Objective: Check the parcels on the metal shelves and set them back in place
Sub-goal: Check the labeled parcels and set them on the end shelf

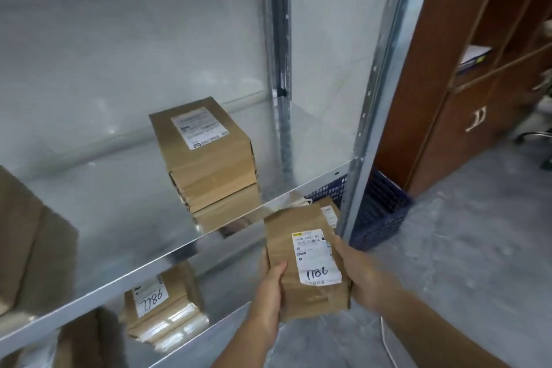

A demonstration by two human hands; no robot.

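Observation:
I hold a flat brown cardboard parcel (286,251) in front of the metal shelf (125,209), its white label with a handwritten number facing me. My left hand (270,293) grips its lower left edge, thumb on top. My right hand (355,272) grips its right edge. On the shiny shelf a taller brown box (206,152) with a printed label stands near the front edge. One level down lies another labelled parcel (161,308), wrapped in clear tape.
A brown box (27,236) sits at the shelf's left end. The shelf's steel upright (370,116) rises just right of the held parcel. Behind it on the grey floor stands a dark blue plastic crate (379,212); a brown wooden cabinet (454,116) is further right.

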